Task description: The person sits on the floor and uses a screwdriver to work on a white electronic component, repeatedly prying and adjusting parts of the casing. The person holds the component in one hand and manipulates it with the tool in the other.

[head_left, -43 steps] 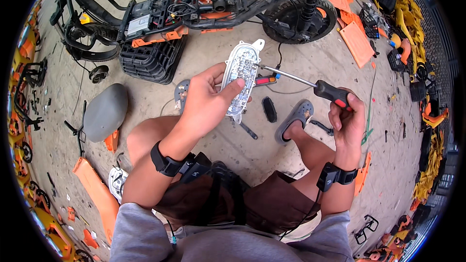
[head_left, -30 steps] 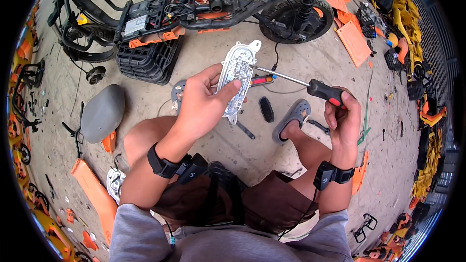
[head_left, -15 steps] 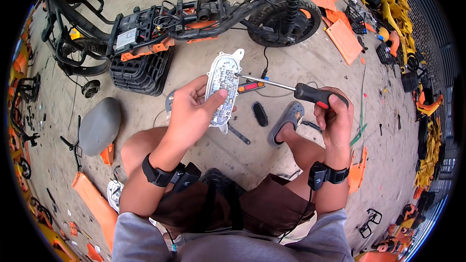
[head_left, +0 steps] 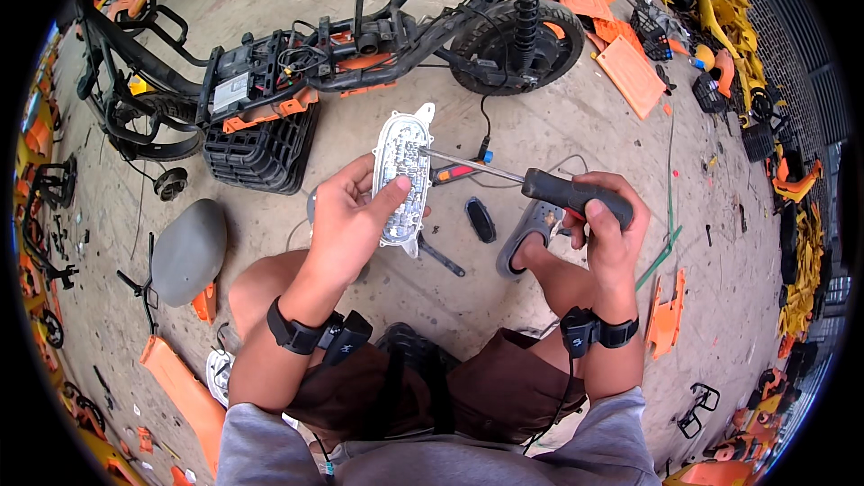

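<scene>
While in left grip (head_left: 346,216), lamp unit (head_left: 401,171) against screwdriver (head_left: 540,184) tip.

Layout relative to the lamp unit (head_left: 401,175)

Scooter frame (head_left: 360,49) behind it; battery crate (head_left: 256,148) to its left; screwdriver (head_left: 531,184) to its right, tip touching; seat (head_left: 187,250) further left, on the floor.

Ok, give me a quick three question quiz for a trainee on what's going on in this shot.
1. True or false: the left hand holds the silver lamp unit.
2. What does the right hand hold? A) pliers B) screwdriver C) hammer
3. Fill in: the screwdriver's tip meets the lamp unit near its ___ end.

Key: 1 true; 2 B; 3 upper.
</scene>
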A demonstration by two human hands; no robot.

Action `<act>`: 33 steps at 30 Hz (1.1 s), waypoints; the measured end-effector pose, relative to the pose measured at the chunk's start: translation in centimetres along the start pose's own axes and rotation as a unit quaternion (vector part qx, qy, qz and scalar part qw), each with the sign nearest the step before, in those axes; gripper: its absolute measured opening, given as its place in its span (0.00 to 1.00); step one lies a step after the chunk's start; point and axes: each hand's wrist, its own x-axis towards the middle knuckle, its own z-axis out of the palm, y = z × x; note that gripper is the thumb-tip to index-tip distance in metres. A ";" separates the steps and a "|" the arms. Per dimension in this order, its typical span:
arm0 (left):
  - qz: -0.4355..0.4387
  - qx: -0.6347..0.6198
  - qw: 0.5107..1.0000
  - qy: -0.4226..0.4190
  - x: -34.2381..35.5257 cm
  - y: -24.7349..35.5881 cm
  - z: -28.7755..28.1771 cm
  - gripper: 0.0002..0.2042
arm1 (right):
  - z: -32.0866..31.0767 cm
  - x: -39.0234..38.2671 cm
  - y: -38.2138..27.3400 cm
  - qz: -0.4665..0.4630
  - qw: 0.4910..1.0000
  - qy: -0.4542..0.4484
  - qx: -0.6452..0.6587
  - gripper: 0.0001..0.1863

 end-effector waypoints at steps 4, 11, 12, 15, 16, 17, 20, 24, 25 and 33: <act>-0.031 -0.052 0.998 -0.013 0.0 0.2 -0.3 0.12 | 0.4 0.2 0.5 0.017 0.999 0.029 -0.023 0.23; -0.037 -0.070 0.997 -0.021 0.2 0.0 -0.4 0.13 | 1.0 0.2 0.5 0.025 0.997 0.067 -0.013 0.23; -0.037 -0.071 0.997 -0.020 0.2 0.2 -0.5 0.13 | 1.1 0.2 0.7 0.023 0.998 0.065 -0.009 0.22; -0.034 -0.075 0.996 -0.024 0.3 0.1 -0.5 0.13 | 1.1 0.1 0.7 0.022 0.997 0.071 -0.012 0.23; -0.035 -0.073 0.996 -0.022 0.2 0.2 -0.4 0.13 | 1.1 0.1 0.8 0.023 0.997 0.073 -0.012 0.23; -0.035 -0.071 0.997 -0.020 0.2 0.2 -0.4 0.13 | 1.1 0.1 0.8 0.020 0.997 0.069 -0.011 0.23; -0.037 -0.071 0.996 -0.026 0.2 0.0 -0.5 0.13 | 1.2 0.2 0.7 0.013 0.998 0.067 -0.011 0.23; -0.037 -0.079 0.996 -0.018 0.2 0.2 -0.4 0.12 | 1.3 0.3 0.8 0.017 0.997 0.068 -0.012 0.24; -0.038 -0.078 0.996 -0.019 0.2 0.1 -0.5 0.12 | 1.2 0.3 0.8 0.018 0.998 0.065 -0.011 0.24; -0.041 -0.087 0.995 -0.025 0.2 0.0 -0.6 0.13 | 0.9 0.1 1.0 0.011 0.998 0.053 -0.013 0.23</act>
